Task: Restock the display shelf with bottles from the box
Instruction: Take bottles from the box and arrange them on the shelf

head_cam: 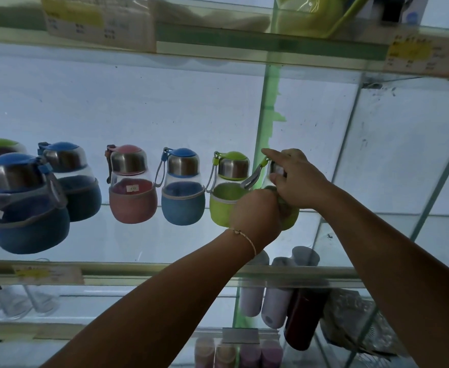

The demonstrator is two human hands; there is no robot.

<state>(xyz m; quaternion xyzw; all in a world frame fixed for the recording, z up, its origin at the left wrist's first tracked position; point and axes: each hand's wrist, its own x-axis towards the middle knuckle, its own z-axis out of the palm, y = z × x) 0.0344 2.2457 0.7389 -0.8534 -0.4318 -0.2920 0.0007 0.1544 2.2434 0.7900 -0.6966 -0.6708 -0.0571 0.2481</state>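
Observation:
A green-sleeved bottle [288, 217] stands at the right end of a row on the glass shelf [127, 268], mostly hidden by both hands. My left hand [255, 216] grips its green sleeve from the front. My right hand [293, 176] holds its steel cap from the right, index finger stretched out over the top. To its left stand another green bottle [227, 187], a blue bottle [182, 185], a pink bottle [131, 184] and further blue ones [72, 179]. The box is not in view.
A large blue bottle [26, 203] sits near the shelf's front left. A vertical glass divider [264, 123] rises just behind the held bottle. White and red flasks [279, 296] stand on the shelf below. Above runs another shelf with price labels [98, 25].

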